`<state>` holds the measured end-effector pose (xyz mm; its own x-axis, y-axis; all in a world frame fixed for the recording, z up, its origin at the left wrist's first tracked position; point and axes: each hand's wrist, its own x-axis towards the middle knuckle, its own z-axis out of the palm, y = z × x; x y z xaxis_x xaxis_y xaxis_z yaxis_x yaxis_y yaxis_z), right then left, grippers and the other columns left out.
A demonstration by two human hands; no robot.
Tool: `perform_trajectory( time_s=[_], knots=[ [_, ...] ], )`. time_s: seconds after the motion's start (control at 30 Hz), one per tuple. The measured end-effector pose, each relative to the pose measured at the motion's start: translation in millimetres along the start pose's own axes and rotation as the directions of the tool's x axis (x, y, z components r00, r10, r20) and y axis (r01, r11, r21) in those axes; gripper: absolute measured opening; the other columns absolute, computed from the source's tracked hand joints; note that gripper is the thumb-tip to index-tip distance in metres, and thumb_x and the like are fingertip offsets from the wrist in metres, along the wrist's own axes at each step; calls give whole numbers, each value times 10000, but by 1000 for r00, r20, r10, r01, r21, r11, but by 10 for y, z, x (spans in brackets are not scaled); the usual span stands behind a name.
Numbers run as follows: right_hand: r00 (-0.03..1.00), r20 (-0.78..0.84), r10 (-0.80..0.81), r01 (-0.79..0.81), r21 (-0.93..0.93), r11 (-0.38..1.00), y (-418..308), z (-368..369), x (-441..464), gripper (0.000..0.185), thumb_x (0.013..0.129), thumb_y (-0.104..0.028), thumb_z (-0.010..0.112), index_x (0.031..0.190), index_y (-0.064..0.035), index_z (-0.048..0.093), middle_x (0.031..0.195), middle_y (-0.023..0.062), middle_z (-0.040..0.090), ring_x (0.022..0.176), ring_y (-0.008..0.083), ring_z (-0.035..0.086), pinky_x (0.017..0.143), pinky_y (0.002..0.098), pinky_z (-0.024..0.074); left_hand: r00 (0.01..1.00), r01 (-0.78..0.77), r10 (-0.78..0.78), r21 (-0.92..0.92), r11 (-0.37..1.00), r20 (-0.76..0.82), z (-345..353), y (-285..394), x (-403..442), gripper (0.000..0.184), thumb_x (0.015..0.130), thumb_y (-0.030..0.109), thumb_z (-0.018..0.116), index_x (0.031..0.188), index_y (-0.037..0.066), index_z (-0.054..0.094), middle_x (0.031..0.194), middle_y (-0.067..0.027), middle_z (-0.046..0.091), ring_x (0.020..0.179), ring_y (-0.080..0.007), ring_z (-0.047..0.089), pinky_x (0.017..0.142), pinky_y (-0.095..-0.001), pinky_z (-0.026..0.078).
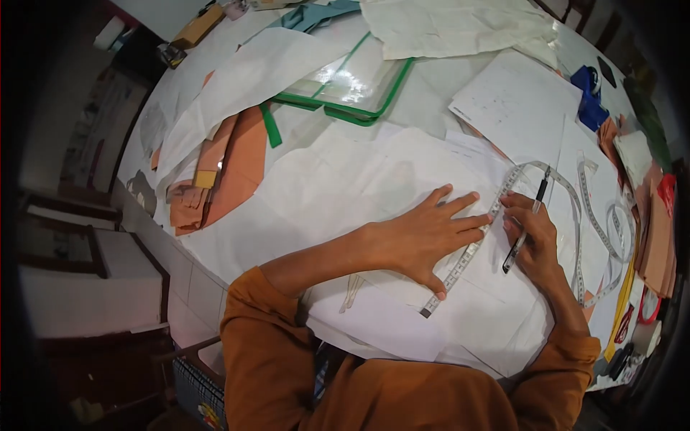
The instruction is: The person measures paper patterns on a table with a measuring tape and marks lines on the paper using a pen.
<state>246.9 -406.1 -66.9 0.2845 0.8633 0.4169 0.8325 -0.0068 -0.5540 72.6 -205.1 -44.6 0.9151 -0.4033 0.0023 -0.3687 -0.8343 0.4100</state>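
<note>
My left hand [425,235] lies flat with its fingers spread on a large sheet of white paper [338,179]. Its thumb and fingertips press along a white measuring tape [468,253], which runs diagonally across the sheet. In my right hand [535,241] is a pen [540,192] with black ends, gripped between the fingers and slanting downward. The right fingertips are close beside the tape's edge; whether they touch it, I cannot tell. Beyond that hand the rest of the tape curls loosely to the right.
Orange-brown fabric [244,154] lies at the left. A clear folder with green edging [388,97] sits at the back, beside cream cloth [460,29]. A blue tape dispenser [591,97] and folded fabric [655,237] line the table's right side.
</note>
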Motion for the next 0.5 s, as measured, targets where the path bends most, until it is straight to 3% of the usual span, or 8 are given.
perform_trajectory(
  time_s=[0.5],
  knots=[
    [1000,-1,1,-1,-26,1000,-20,-8,4,193,806,84,659,971,-10,624,1150,169,686,1217,364,588,968,442,464,1000,2,-2,8,1000,-2,24,-6,2,1099,657,650,779,1459,-5,410,1592,-145,284,1510,-376,107,1185,-617,118]
  ],
)
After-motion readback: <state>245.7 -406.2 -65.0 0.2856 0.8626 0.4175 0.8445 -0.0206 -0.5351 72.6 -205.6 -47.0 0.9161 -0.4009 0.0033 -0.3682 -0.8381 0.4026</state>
